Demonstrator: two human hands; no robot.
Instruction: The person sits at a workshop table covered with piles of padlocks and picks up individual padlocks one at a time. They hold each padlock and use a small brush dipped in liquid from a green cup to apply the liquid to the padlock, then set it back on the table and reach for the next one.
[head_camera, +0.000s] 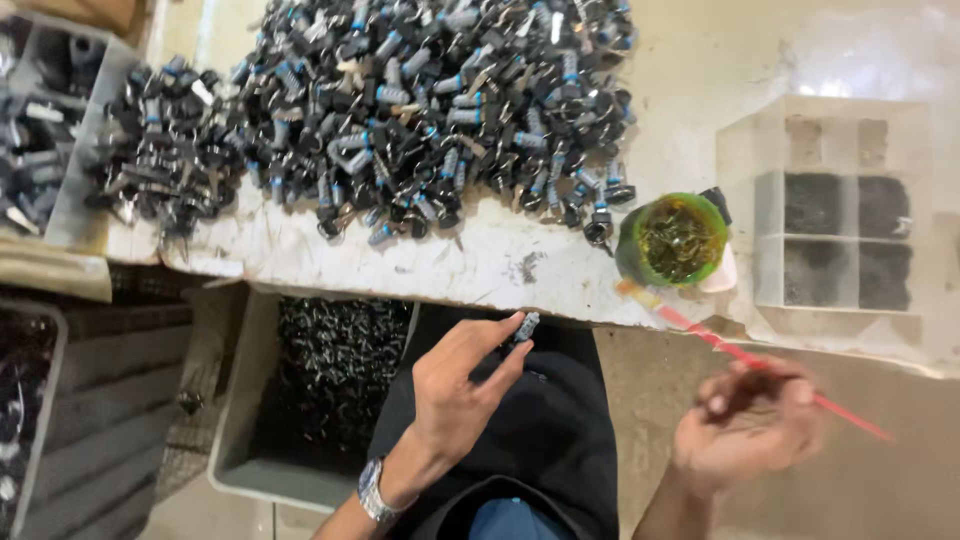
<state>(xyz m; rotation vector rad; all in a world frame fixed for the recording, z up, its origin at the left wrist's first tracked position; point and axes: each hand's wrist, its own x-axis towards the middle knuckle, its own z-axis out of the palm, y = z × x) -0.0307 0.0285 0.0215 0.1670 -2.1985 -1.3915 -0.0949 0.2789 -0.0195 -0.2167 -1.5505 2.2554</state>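
- Left hand (455, 395) pinches one small part (526, 325) at its fingertips, above the lap.
- Right hand (745, 425), blurred, curls around a red stick (760, 362); its grip is unclear.
- Big pile (400, 110) ahead looks unworked; bin (232, 440) left of the hands holds many parts.

The tabletop (500, 262) looks like rough, chipped, stained white paint. The heaped small parts (420, 110) look like matt black plastic with dull metal springs; the compartment box (830, 215) is cloudy clear plastic, the cup (672, 240) glossy green.
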